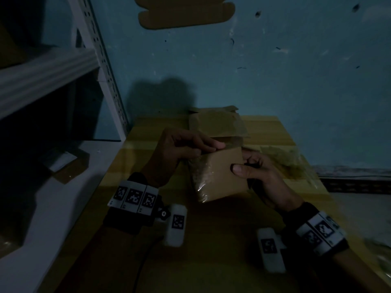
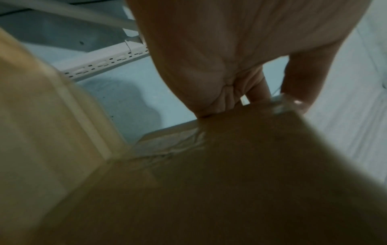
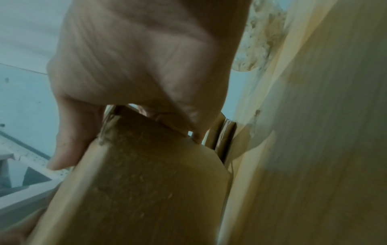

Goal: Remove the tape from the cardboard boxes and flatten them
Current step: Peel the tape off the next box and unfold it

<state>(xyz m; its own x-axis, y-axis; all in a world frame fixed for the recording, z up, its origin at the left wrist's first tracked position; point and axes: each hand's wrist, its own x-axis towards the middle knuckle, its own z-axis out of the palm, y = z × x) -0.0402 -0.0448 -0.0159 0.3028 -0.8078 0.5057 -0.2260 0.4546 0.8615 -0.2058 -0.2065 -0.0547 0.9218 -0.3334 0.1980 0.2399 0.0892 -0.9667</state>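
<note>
Above the middle of the yellow bench (image 1: 264, 127), I see a small cardboard box (image 1: 220, 172) held off the surface in dim light. My left hand (image 1: 179, 153) pinches clear tape (image 2: 286, 102) at the box's top edge. My right hand (image 1: 260, 172) grips its right side, thumb on the front. A flattened box (image 1: 218, 123) lies near the far edge.

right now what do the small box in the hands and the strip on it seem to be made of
Small box: brown cardboard by the look, matte, with a dull flat face and crisp folded edges. Strip on it: probably clear plastic tape, glossy; it glints and wrinkles over the cardboard.
</note>
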